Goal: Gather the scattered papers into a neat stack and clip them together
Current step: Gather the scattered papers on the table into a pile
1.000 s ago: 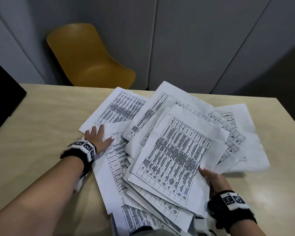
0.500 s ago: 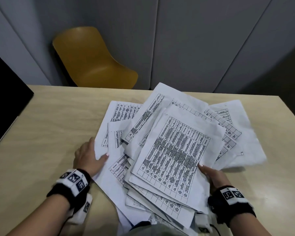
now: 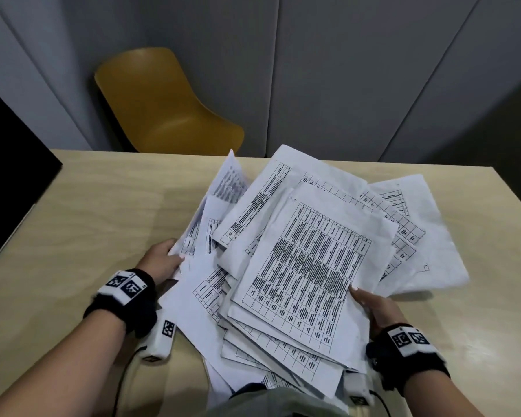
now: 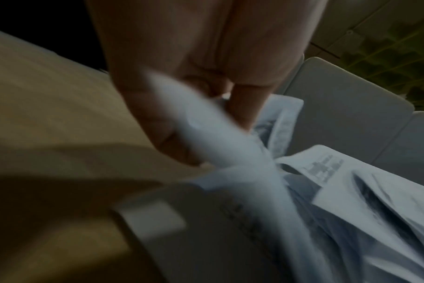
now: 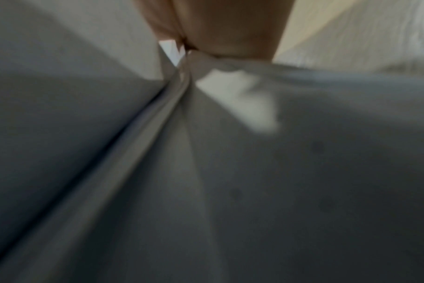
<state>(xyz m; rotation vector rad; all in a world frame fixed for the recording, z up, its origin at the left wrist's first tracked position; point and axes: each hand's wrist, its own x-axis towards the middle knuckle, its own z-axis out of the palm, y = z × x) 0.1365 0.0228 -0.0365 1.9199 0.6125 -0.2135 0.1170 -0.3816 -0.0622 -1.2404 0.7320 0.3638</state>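
Observation:
A loose pile of white printed papers (image 3: 307,266) covers the middle of the light wooden table (image 3: 88,224). My left hand (image 3: 163,260) is at the pile's left edge and pinches a sheet (image 3: 226,188) that stands lifted and blurred; the left wrist view shows the fingers (image 4: 157,118) curled round that paper edge (image 4: 206,134). My right hand (image 3: 370,305) holds the pile's right side, thumb on the top sheet and fingers hidden under it. The right wrist view shows the hand (image 5: 225,28) gripping the papers (image 5: 182,134) up close. No clip is in view.
A yellow chair (image 3: 163,106) stands behind the table's far edge, against grey wall panels. A black panel (image 3: 9,176) sits at the table's left side. Bare tabletop lies left of the pile and along the right edge (image 3: 500,266).
My left hand slid back toward me with the left sheets, which swung in against the pile; one sheet now lifts off the table. My right hand kept its hold.

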